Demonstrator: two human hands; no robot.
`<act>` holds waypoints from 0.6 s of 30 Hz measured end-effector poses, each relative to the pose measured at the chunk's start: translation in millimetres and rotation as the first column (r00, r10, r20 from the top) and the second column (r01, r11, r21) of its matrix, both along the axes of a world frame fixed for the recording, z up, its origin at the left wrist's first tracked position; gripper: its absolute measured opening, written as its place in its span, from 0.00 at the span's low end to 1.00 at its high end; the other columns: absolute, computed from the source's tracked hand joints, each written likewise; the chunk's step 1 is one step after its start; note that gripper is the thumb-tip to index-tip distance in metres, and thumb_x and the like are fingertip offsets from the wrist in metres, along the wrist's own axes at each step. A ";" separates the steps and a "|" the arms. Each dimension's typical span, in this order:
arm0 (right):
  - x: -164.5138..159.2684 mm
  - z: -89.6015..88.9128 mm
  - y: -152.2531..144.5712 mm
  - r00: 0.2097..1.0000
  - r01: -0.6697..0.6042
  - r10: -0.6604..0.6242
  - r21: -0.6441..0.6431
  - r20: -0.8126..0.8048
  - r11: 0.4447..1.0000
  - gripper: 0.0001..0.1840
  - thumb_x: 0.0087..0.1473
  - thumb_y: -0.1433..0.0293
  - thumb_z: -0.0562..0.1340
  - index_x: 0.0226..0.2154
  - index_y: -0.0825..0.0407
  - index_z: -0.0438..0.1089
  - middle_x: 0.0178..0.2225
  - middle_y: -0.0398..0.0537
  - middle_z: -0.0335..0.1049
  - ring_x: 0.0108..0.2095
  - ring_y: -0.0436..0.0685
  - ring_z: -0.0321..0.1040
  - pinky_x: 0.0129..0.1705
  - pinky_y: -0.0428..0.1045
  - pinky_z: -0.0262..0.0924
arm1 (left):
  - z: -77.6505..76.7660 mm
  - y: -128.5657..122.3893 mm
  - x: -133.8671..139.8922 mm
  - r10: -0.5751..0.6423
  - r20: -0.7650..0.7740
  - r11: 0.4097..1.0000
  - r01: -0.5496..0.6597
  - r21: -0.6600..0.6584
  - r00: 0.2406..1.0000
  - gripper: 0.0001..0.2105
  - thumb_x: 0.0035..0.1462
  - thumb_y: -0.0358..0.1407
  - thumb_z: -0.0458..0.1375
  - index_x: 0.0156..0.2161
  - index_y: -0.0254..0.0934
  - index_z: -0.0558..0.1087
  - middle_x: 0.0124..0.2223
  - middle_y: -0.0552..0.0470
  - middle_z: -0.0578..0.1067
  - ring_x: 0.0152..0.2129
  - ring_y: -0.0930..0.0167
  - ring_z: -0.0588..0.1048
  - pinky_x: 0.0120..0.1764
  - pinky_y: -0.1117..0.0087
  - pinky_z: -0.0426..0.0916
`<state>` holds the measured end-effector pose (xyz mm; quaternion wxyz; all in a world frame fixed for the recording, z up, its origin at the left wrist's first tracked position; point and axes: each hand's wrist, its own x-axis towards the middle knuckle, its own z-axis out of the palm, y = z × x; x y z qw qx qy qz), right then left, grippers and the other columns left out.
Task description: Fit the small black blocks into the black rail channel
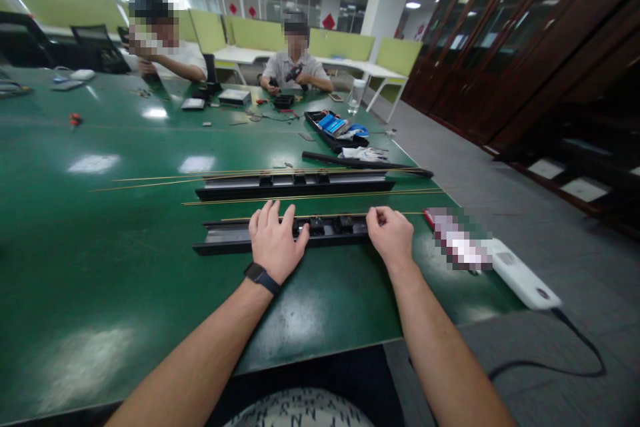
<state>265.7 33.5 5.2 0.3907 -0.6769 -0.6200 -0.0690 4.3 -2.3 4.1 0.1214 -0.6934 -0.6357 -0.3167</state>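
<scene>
In the head view, a long black channel-shaped rail (pixel 225 248) lies crosswise on the green table, with small black blocks (pixel 344 223) set along its inside. My left hand (pixel 275 240) rests over the rail left of those blocks, fingers spread; a dark band circles that wrist. At the rail's right end, my right hand (pixel 393 237) is closed in a pinch. A thin gold-coloured rod (pixel 413 213) runs along the rail's far edge and through the pinching fingers, its right part sticking out past the hand. The exact fingertip contact is partly hidden.
Behind lies a similar rail (pixel 230 192) with more thin rods (pixel 150 182) around it. Farther off are a black strip (pixel 370 164), gloves (pixel 363 154) and a tray (pixel 325 135) of blue packets. A white device (pixel 523 275) overhangs the right edge. Two people sit opposite.
</scene>
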 end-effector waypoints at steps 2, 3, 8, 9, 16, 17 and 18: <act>3.2 -0.3 1.2 0.998 0.046 -0.046 0.002 -0.033 0.999 0.18 0.62 0.57 0.58 0.33 0.50 0.78 0.28 0.48 0.77 0.32 0.58 0.70 0.40 0.51 0.58 | -0.2 0.1 -0.1 -0.003 0.003 1.000 0.003 0.004 1.000 0.22 0.66 0.46 0.57 0.59 0.37 0.77 0.63 0.34 0.74 0.66 0.50 0.66 0.67 0.45 0.56; 4.9 -0.4 2.0 0.996 0.074 -0.074 -0.004 -0.045 0.997 0.18 0.61 0.57 0.58 0.33 0.50 0.78 0.28 0.49 0.78 0.32 0.58 0.70 0.40 0.52 0.58 | -0.4 0.1 -0.1 -0.003 0.004 1.000 0.003 0.004 1.000 0.22 0.66 0.46 0.57 0.58 0.37 0.77 0.63 0.34 0.74 0.66 0.50 0.66 0.67 0.45 0.56; 6.3 -0.8 3.0 0.994 0.097 -0.098 -0.018 -0.044 0.995 0.18 0.61 0.57 0.57 0.31 0.50 0.76 0.29 0.50 0.78 0.32 0.59 0.70 0.40 0.52 0.59 | -1.0 0.0 0.0 -0.001 0.008 1.000 0.001 0.008 1.000 0.22 0.66 0.46 0.57 0.58 0.37 0.77 0.64 0.34 0.74 0.66 0.50 0.66 0.67 0.45 0.57; 4.7 -0.6 2.4 0.996 0.075 -0.076 -0.013 -0.038 0.997 0.18 0.61 0.57 0.57 0.30 0.50 0.76 0.29 0.50 0.78 0.32 0.58 0.69 0.40 0.52 0.59 | -1.0 -0.1 0.1 -0.001 0.008 1.000 0.001 0.008 1.000 0.21 0.66 0.46 0.57 0.58 0.38 0.77 0.64 0.34 0.74 0.66 0.50 0.66 0.68 0.45 0.56; -4.5 2.1 -2.8 0.997 -0.070 0.070 -0.004 -0.027 0.998 0.19 0.62 0.56 0.57 0.32 0.49 0.78 0.28 0.49 0.76 0.32 0.58 0.70 0.41 0.51 0.60 | -0.7 0.3 -0.2 0.000 0.013 1.000 0.000 0.006 1.000 0.22 0.66 0.47 0.57 0.58 0.38 0.77 0.64 0.34 0.74 0.66 0.50 0.66 0.68 0.44 0.56; -3.5 2.3 -2.7 0.998 -0.059 0.059 -0.002 -0.038 0.998 0.19 0.62 0.56 0.57 0.32 0.49 0.78 0.27 0.49 0.77 0.32 0.58 0.71 0.41 0.51 0.60 | -0.8 0.3 -0.3 -0.002 0.013 1.000 0.002 0.004 1.000 0.22 0.66 0.46 0.57 0.58 0.38 0.77 0.64 0.34 0.74 0.66 0.50 0.66 0.68 0.44 0.56; -2.0 2.4 -2.2 0.998 -0.038 0.038 0.000 -0.057 0.999 0.19 0.62 0.56 0.57 0.33 0.49 0.78 0.27 0.48 0.77 0.32 0.58 0.71 0.41 0.51 0.60 | -0.8 0.4 -0.3 -0.004 0.012 1.000 0.004 0.003 1.000 0.22 0.66 0.46 0.57 0.58 0.38 0.77 0.64 0.34 0.74 0.66 0.50 0.66 0.68 0.44 0.56</act>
